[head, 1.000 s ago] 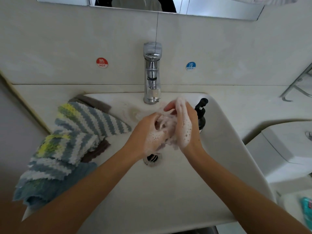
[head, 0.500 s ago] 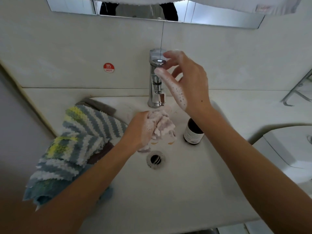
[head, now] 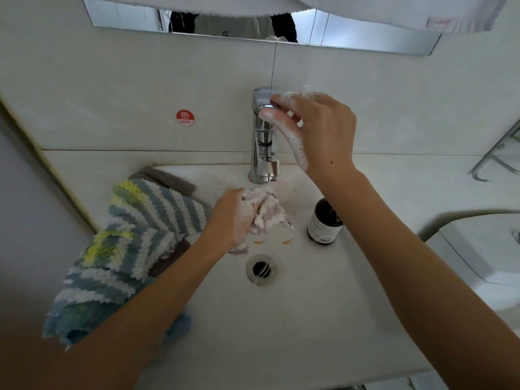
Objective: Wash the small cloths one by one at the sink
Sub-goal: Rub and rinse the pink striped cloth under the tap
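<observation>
My left hand point(head: 235, 218) grips a small soapy pale cloth point(head: 268, 213), bunched up under the spout in the white sink point(head: 309, 319). My right hand point(head: 315, 128), covered in foam, is up at the top of the chrome tap point(head: 264, 142), with thumb and fingers curled on its lever. No water stream shows. A pile of striped blue, white and yellow cloths point(head: 123, 249) lies over the sink's left rim, with a brown cloth point(head: 166, 178) under it.
A dark soap bottle point(head: 323, 223) stands in the basin right of the cloth, partly behind my right forearm. The drain point(head: 261, 269) is in the basin's middle. A red HOT sticker point(head: 185, 117) is on the wall. A white towel point(head: 365, 9) hangs above.
My right hand left the cloth, rose to the tap and now closes on its lever. The left hand keeps the soapy cloth under the spout. The camera tilted up a little.
</observation>
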A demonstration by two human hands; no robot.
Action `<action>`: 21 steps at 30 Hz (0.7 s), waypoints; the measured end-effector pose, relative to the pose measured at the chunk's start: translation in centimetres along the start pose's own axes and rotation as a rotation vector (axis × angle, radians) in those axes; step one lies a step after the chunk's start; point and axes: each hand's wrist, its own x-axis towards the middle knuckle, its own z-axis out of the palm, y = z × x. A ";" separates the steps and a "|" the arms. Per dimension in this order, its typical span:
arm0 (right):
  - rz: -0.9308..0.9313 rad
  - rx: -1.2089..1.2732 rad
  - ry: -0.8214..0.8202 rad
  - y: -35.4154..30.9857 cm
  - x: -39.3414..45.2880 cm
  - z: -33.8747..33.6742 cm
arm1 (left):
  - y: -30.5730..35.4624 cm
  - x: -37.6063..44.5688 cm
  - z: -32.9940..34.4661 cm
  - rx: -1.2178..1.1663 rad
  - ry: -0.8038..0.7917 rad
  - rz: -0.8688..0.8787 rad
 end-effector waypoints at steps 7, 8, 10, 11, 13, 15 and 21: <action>-0.026 -0.063 0.046 -0.3 0.1 0.1 | 0.4 -0.3 0.2 -0.042 0.018 0.036; -0.014 -0.065 0.048 -0.4 0.2 0.1 | 0.3 -0.3 0.3 -0.053 0.012 0.038; 0.024 -0.059 0.037 -0.6 0.7 0.3 | 0.3 -0.6 0.5 -0.063 0.004 0.043; 0.045 -0.053 0.027 -0.7 1.0 0.3 | 0.4 -0.7 0.6 -0.082 0.012 0.031; 0.073 -0.056 0.019 -0.8 1.3 0.5 | 0.5 -0.6 0.9 -0.119 -0.006 -0.009; 0.083 -0.068 0.015 -0.8 1.3 0.5 | 0.2 -0.5 1.0 -0.137 -0.028 -0.044; 0.112 -0.068 0.008 -0.8 1.5 0.4 | -0.1 -0.1 1.6 -0.273 -0.150 0.013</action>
